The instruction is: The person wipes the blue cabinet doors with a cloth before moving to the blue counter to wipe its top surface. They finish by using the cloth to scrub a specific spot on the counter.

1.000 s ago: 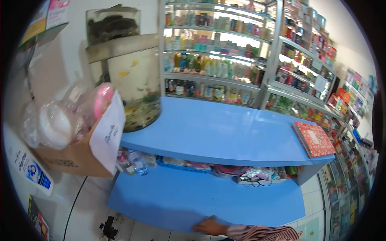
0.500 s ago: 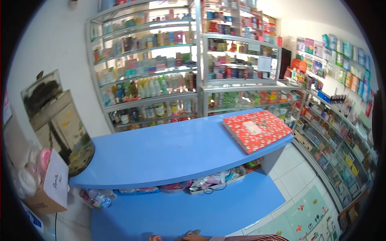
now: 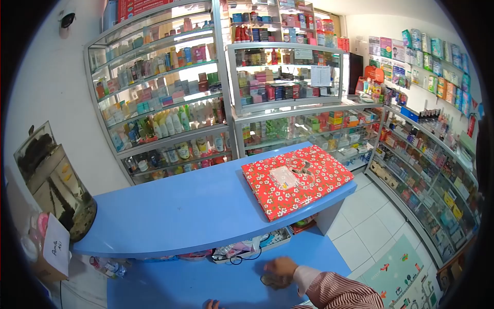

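Right hand (image 3: 282,269) has come in nearer the tray (image 3: 278,244), knuckles curled over a greyish cloth (image 3: 276,281) just beneath, grip unclear! Looks light, limp: best bunched mid-fabric. Left hand (image 3: 212,304), mostly cropped, can't tell.

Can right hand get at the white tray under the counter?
Probably yes: the tray sits just ahead of the right hand with only desk between, though the blue counter partly overhangs it.
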### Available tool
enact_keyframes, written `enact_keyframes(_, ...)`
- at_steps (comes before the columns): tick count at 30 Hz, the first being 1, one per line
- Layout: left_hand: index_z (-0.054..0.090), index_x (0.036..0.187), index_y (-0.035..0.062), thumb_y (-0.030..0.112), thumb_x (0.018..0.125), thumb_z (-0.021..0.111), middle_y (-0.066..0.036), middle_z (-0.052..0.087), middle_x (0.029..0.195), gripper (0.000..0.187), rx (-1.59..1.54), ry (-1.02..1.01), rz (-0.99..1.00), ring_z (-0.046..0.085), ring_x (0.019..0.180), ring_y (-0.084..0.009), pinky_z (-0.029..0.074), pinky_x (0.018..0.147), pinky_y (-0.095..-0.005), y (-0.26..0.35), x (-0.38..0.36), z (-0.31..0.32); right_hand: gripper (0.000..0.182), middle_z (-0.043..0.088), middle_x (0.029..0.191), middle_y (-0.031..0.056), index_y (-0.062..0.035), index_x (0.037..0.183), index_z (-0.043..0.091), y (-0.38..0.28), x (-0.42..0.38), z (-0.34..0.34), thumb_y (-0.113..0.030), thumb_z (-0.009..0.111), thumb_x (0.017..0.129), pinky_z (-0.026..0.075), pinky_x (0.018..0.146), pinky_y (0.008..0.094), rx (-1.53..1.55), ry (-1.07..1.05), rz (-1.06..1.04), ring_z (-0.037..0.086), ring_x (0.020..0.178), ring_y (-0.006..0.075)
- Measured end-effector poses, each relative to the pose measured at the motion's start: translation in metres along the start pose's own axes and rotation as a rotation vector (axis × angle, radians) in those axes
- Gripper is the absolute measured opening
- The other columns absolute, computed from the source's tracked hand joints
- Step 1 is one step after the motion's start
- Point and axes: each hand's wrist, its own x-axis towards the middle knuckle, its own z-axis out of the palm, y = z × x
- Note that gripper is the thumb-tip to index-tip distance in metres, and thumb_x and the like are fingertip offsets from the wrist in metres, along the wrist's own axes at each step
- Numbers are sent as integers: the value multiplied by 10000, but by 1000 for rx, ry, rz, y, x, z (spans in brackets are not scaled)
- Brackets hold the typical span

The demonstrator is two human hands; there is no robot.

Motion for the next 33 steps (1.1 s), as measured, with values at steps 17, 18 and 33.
enact_keyframes(17, 562, 1161, 42, 184, 858, 575, -249, 512, 1221, 335, 117, 221, -714, 480, 1113, -448, 395, 941, -516, 17, -85, -61, 378, 564, 1240, 194, -63, 1191, 587, 105, 129, -30, -134, 521, 826, 324, 1023, 492, -239, 215, -87, 468, 1216, 360)
enact_keyframes(18, 563, 1161, 36, 183, 862, 574, -246, 502, 1235, 334, 114, 299, -756, 474, 1122, -443, 385, 957, -508, 12, -90, -61, 381, 562, 1243, 194, -65, 1195, 584, 100, 132, -34, -131, 521, 825, 314, 1030, 497, -255, 202, -67, 460, 1225, 361)
enact_keyframes(33, 564, 1128, 34, 191, 869, 568, -204, 510, 1190, 303, -86, 629, -1014, 502, 1088, -382, 402, 928, -481, -48, -175, -132, 272, 639, 934, 131, -84, 873, 646, -149, 67, 100, -21, 671, 610, 457, 767, 404, 75, 276, -554, 601, 863, 325)
